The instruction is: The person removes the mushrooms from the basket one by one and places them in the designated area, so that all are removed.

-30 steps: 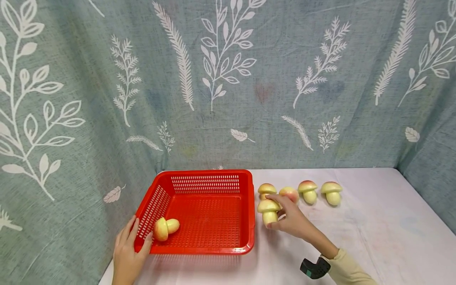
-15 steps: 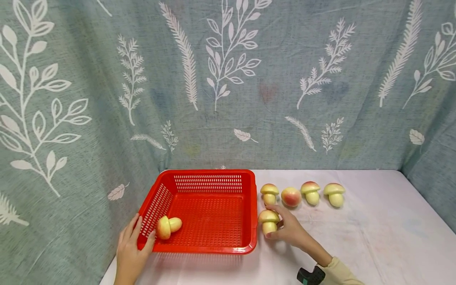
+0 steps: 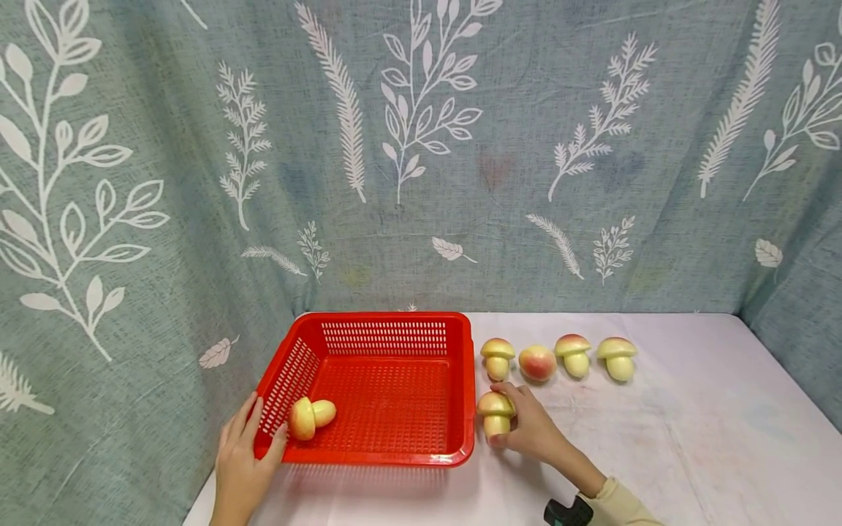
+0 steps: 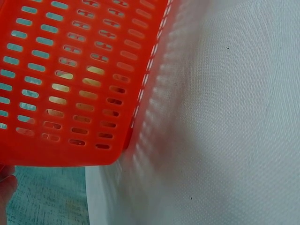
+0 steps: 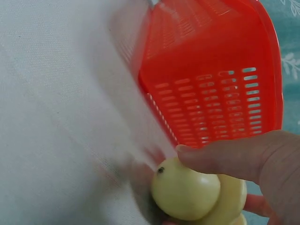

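My right hand [image 3: 534, 425] holds a toy mushroom [image 3: 495, 414] by its side, just right of the red plastic basket [image 3: 368, 461]. In the right wrist view the thumb lies against the mushroom's pale stem [image 5: 185, 190], and the fingers are mostly hidden behind it. At the basket's front left corner my left hand [image 3: 245, 460] grips the rim, fingers along the left side and thumb at the front. One toy mushroom [image 3: 311, 418] lies on its side inside the basket, near that corner.
Behind the right hand stand a yellow toy mushroom [image 3: 498, 358], a round red-and-yellow piece [image 3: 537, 363], a red-capped mushroom [image 3: 574, 355] and a pale one [image 3: 617, 358], in a row on the white tabletop [image 3: 730, 409]. A patterned curtain [image 3: 421, 241] hangs behind.
The right hand has brought its mushroom nearer the front and down in front of the row, uncovering the yellow mushroom and round piece. The left hand stays on the basket; the view shifted slightly.
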The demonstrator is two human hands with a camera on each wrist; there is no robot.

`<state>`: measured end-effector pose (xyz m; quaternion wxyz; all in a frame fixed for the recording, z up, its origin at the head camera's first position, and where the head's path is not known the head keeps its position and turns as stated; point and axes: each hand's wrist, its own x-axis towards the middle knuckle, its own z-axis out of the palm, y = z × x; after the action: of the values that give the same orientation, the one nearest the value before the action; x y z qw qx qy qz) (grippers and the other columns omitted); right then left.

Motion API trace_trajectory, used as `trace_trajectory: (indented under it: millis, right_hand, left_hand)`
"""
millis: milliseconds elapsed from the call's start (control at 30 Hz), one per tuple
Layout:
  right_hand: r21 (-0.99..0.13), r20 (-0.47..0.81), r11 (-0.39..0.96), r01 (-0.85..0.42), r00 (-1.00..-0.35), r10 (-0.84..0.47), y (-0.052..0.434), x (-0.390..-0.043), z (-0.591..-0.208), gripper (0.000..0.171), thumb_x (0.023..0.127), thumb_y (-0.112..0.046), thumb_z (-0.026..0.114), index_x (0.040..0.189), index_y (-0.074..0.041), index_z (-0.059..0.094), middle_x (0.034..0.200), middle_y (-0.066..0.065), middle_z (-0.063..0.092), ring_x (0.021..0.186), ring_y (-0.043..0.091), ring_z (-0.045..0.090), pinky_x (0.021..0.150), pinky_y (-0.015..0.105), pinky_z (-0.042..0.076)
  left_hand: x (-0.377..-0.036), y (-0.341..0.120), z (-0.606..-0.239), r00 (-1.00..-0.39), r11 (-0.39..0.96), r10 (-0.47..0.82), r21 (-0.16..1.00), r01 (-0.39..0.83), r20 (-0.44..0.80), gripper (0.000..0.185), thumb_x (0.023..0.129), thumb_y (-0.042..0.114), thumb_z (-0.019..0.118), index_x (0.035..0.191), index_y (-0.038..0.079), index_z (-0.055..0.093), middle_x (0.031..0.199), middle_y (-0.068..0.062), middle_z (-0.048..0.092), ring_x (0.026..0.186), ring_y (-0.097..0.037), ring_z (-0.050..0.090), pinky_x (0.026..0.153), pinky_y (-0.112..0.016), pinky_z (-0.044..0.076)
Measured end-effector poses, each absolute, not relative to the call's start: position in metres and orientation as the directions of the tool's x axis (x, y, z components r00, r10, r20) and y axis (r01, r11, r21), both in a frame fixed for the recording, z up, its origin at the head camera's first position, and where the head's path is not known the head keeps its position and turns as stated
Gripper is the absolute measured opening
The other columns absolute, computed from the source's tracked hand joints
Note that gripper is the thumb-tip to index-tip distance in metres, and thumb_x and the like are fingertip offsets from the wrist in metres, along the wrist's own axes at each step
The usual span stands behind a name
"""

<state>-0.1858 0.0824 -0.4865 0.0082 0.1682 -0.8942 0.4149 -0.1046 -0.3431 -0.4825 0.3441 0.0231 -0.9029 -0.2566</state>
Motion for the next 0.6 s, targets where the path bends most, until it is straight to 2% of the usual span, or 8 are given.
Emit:
trace_trajectory:
  millis: [267, 333, 400, 500, 567, 600]
  right_hand:
    - [-0.647, 0.092, 0.716, -0.262, -0.959, -0.268, 0.081, -0.183, -0.480, 0.072, 0.058, -0.020, 0.087, 0.124, -0.014, 0.056, 0.097, 0.003, 0.050, 0.073, 0.016, 0.050, 0.059, 0.035, 0.041]
    - [-0.614, 0.067, 0.748, -0.252, -0.961, -0.268, 0.082, -0.182, -0.476, 0.072, 0.059, -0.023, 0.087, 0.124, -0.015, 0.055, 0.101, 0.006, 0.052, 0.075, 0.018, 0.054, 0.060, 0.040, 0.044]
    - [-0.582, 0.046, 0.776, -0.245, -0.962, -0.269, 0.084, -0.183, -0.469, 0.075, 0.061, -0.026, 0.087, 0.127, -0.015, 0.054, 0.113, 0.012, 0.053, 0.083, 0.025, 0.059, 0.064, 0.048, 0.047]
    - [-0.534, 0.045, 0.806, -0.256, -0.960, -0.275, 0.088, -0.186, -0.455, 0.075, 0.064, -0.029, 0.086, 0.130, -0.013, 0.053, 0.121, 0.018, 0.051, 0.091, 0.033, 0.061, 0.066, 0.054, 0.047]
    - [-0.512, 0.067, 0.813, -0.277, -0.957, -0.284, 0.090, -0.188, -0.445, 0.075, 0.066, -0.030, 0.085, 0.131, -0.012, 0.052, 0.122, 0.018, 0.051, 0.091, 0.033, 0.061, 0.065, 0.053, 0.047]
    - [-0.507, 0.081, 0.811, -0.292, -0.953, -0.292, 0.090, -0.190, -0.440, 0.074, 0.067, -0.030, 0.084, 0.131, -0.012, 0.052, 0.117, 0.016, 0.053, 0.087, 0.030, 0.061, 0.062, 0.050, 0.047]
  left_hand:
    - [-0.105, -0.343, -0.481, -0.767, 0.867, -0.220, 0.481, 0.130, 0.603, 0.063, 0.076, 0.012, 0.071, 0.131, -0.009, 0.049, 0.139, -0.021, 0.044, 0.120, -0.042, 0.038, 0.096, -0.063, 0.032]
    - [-0.105, -0.343, -0.481, -0.769, 0.867, -0.221, 0.482, 0.126, 0.600, 0.063, 0.076, 0.012, 0.072, 0.131, -0.010, 0.049, 0.139, -0.021, 0.044, 0.120, -0.042, 0.038, 0.096, -0.063, 0.032]
    - [-0.105, -0.343, -0.481, -0.770, 0.867, -0.221, 0.482, 0.125, 0.598, 0.063, 0.076, 0.012, 0.072, 0.131, -0.010, 0.049, 0.139, -0.021, 0.044, 0.121, -0.042, 0.038, 0.096, -0.063, 0.032]
    - [-0.105, -0.343, -0.482, -0.770, 0.867, -0.219, 0.482, 0.128, 0.599, 0.063, 0.077, 0.012, 0.071, 0.131, -0.010, 0.049, 0.139, -0.021, 0.044, 0.121, -0.042, 0.038, 0.096, -0.063, 0.032]
    - [-0.105, -0.343, -0.482, -0.768, 0.866, -0.219, 0.483, 0.131, 0.601, 0.062, 0.077, 0.013, 0.071, 0.131, -0.010, 0.049, 0.139, -0.021, 0.044, 0.121, -0.042, 0.038, 0.096, -0.063, 0.032]
    - [-0.105, -0.343, -0.482, -0.767, 0.866, -0.219, 0.483, 0.133, 0.603, 0.062, 0.077, 0.013, 0.071, 0.130, -0.010, 0.049, 0.139, -0.021, 0.044, 0.121, -0.042, 0.038, 0.096, -0.063, 0.032]
